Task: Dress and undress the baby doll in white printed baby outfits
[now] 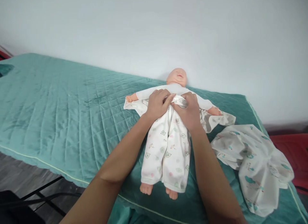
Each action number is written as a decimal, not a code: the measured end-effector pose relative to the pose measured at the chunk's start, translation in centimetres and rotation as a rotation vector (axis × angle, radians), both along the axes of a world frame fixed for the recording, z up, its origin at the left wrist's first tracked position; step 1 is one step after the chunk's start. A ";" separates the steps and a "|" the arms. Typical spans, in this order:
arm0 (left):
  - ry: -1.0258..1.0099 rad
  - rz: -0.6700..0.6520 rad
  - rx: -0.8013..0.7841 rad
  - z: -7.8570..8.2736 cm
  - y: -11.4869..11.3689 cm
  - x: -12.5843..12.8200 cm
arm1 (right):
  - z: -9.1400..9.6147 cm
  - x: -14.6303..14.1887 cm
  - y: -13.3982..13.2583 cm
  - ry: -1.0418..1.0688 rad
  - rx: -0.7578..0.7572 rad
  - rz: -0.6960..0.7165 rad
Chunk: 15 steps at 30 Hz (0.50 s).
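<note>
A baby doll (pixel 177 77) lies on its back with its arms spread, in a white long-sleeved top. Its legs are in white printed baby pants (pixel 166 150), and the bare feet stick out below the cuffs. My left hand (pixel 159 103) is closed at the waistband, thumb and fingers pinching the cloth. On the other side of the waist, my right hand (pixel 189 110) grips the waistband in the same way, the two thumbs close together. Beneath the doll's arms a printed baby shirt (pixel 214 121) is spread out, partly hidden by the doll.
A green quilted cover (pixel 72 121) lies over the table, which stands against a pale wall (pixel 108 28). At the right, a crumpled white printed garment (pixel 257 163) rests near the table's edge. Beyond that edge is a red chair (pixel 288 153).
</note>
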<state>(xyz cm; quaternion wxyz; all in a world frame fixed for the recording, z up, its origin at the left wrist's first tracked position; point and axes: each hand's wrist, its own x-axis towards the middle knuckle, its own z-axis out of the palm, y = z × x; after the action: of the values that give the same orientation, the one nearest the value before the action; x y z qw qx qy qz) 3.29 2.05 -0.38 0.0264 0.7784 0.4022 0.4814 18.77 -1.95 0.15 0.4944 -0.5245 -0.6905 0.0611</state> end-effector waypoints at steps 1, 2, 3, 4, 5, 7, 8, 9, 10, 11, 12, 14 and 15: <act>-0.015 0.011 0.000 0.0 -0.1 0.0 | -0.1 0.0 -0.1 -0.020 0.008 0.001; -0.027 0.020 -0.003 0.1 -0.1 0.1 | -0.1 0.1 -0.2 -0.035 0.016 0.001; -0.039 0.026 -0.010 0.1 -0.1 0.1 | -0.2 0.1 -0.3 -0.046 0.022 0.005; -0.050 0.026 -0.017 0.0 -0.1 0.1 | -0.2 0.1 -0.5 -0.049 0.025 0.014; -0.060 0.021 -0.024 0.0 -0.1 0.1 | -0.1 0.1 -0.7 -0.049 0.025 0.025; -0.081 0.007 -0.040 -0.2 -0.1 0.1 | 0.1 0.1 -1.0 -0.049 0.018 0.037; -0.094 0.003 -0.051 -0.3 -0.1 0.1 | 0.2 0.1 -1.1 -0.053 0.011 0.033; -0.111 0.002 -0.067 -0.4 -0.2 0.0 | 0.3 0.1 -1.3 -0.060 0.000 0.022; -0.131 0.002 -0.090 -0.6 -0.4 -0.1 | 0.5 0.1 -1.4 -0.067 -0.014 0.008; -0.152 0.001 -0.117 -0.7 -0.6 -0.2 | 0.6 0.1 -1.4 -0.070 -0.032 -0.003; -0.172 0.001 -0.145 -0.9 -0.8 -0.4 | 0.6 0.1 -1.5 -0.068 -0.055 -0.007; -0.199 0.010 -0.192 -1.2 -1.7 -0.9 | 0.7 0.1 -1.6 -0.058 -0.102 -0.006; -0.205 0.022 -0.212 -1.5 -2.2 -1.3 | 0.7 0.2 -1.6 -0.055 -0.118 -0.006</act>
<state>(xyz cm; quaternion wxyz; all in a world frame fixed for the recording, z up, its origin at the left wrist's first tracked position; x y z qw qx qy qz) 2.03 -0.16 -1.85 0.1442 0.7135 0.4544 0.5134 18.94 -3.59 0.86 0.4438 -0.5561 -0.6974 0.0859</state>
